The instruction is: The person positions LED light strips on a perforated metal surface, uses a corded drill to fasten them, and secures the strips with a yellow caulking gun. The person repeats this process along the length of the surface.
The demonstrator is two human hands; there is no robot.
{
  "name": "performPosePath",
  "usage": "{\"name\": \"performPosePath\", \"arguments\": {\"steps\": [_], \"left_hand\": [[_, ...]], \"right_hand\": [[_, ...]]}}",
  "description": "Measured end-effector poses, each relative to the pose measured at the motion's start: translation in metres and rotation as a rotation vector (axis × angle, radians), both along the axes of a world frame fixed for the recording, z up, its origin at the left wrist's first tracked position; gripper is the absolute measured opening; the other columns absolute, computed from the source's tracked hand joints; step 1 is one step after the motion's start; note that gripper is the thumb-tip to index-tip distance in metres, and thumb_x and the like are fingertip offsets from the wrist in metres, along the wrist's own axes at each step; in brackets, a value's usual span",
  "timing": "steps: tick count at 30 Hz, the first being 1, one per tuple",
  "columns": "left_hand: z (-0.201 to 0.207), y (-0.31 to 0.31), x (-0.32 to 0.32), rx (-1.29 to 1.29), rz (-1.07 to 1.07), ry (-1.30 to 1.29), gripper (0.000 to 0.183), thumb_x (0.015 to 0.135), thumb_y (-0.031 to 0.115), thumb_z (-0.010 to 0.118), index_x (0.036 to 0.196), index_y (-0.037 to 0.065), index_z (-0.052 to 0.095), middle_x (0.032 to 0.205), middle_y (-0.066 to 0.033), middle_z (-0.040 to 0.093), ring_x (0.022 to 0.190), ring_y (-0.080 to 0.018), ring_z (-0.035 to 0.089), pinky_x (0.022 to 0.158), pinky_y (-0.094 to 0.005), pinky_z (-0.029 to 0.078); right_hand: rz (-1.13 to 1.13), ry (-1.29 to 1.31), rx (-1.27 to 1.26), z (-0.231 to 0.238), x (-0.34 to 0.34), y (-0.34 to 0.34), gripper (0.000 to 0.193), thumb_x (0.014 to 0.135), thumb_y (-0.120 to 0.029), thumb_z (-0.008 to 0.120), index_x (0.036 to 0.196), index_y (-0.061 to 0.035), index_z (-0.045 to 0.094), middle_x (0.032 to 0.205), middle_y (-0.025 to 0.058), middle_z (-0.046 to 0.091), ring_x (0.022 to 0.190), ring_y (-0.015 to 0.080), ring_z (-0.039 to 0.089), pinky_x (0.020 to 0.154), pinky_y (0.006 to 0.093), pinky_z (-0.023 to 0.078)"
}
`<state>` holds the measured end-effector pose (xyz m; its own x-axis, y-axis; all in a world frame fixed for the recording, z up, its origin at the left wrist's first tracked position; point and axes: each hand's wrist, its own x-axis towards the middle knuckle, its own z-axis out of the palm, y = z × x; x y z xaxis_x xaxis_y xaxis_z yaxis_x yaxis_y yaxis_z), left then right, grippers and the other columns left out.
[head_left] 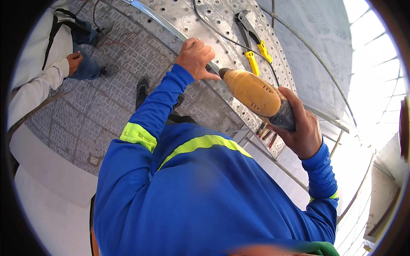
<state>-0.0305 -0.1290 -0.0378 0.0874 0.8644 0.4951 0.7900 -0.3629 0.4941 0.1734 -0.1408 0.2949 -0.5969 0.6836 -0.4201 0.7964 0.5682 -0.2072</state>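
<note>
My right hand (303,128) is wrapped round the rear grip of a worn yellow and black power drill (252,94). The drill's front end points up and left, close to the thumb of my left hand (195,59). That hand is closed over a shiny metal strip (159,20), which runs along the near edge of a perforated metal table (177,9). Whether the drill's tip touches the strip, I cannot tell. A dark cord (222,37) crosses the tabletop to the drill. Beyond the drill lies a plier-like hand tool (252,36) with yellow grips.
Another person (47,47) in a light top stands at the left on paved floor (106,98). Red-handled tools (267,135) sit by the table's lower right corner. Metal rods (316,53) and a grey panel (316,30) stand at the right.
</note>
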Motion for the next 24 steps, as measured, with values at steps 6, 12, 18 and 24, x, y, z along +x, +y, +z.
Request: {"name": "performPosePath", "arguments": {"steps": [6, 12, 18, 24], "left_hand": [[0.000, 0.002, 0.000, 0.037, -0.006, -0.022, 0.061, 0.051, 0.057, 0.087, 0.093, 0.016, 0.069, 0.096, 0.0031, 0.063, 0.103, -0.0195, 0.058, 0.109, -0.0435, 0.035], [-0.002, 0.004, -0.001, 0.033, -0.024, -0.044, 0.061, 0.050, 0.057, 0.087, 0.091, 0.016, 0.069, 0.096, 0.0023, 0.064, 0.102, -0.0201, 0.059, 0.109, -0.0437, 0.035], [-0.003, 0.003, -0.001, 0.041, -0.018, -0.055, 0.061, 0.051, 0.055, 0.088, 0.093, 0.016, 0.069, 0.096, 0.0017, 0.064, 0.104, -0.0208, 0.059, 0.109, -0.0443, 0.035], [-0.003, 0.003, -0.001, 0.027, -0.028, -0.064, 0.060, 0.051, 0.054, 0.088, 0.094, 0.016, 0.070, 0.096, 0.0015, 0.064, 0.104, -0.0211, 0.059, 0.109, -0.0445, 0.035]], "right_hand": [[0.115, -0.006, 0.027, 0.001, -0.006, 0.008, 0.086, 0.076, -0.022, 0.089, 0.149, -0.0132, 0.045, 0.101, 0.0173, 0.074, 0.089, 0.0375, 0.074, 0.074, 0.0441, 0.060], [0.188, -0.122, -0.003, 0.009, -0.016, 0.018, 0.082, 0.077, -0.021, 0.090, 0.146, -0.0091, 0.048, 0.109, 0.0190, 0.074, 0.097, 0.0371, 0.075, 0.082, 0.0434, 0.062], [0.254, -0.117, -0.003, 0.011, -0.025, 0.024, 0.085, 0.074, -0.018, 0.090, 0.148, -0.0118, 0.047, 0.103, 0.0156, 0.074, 0.091, 0.0355, 0.075, 0.074, 0.0431, 0.061], [0.341, -0.137, 0.030, 0.011, -0.026, 0.025, 0.089, 0.072, -0.012, 0.085, 0.150, -0.0156, 0.044, 0.093, 0.0103, 0.073, 0.084, 0.0315, 0.073, 0.068, 0.0429, 0.060]]}}
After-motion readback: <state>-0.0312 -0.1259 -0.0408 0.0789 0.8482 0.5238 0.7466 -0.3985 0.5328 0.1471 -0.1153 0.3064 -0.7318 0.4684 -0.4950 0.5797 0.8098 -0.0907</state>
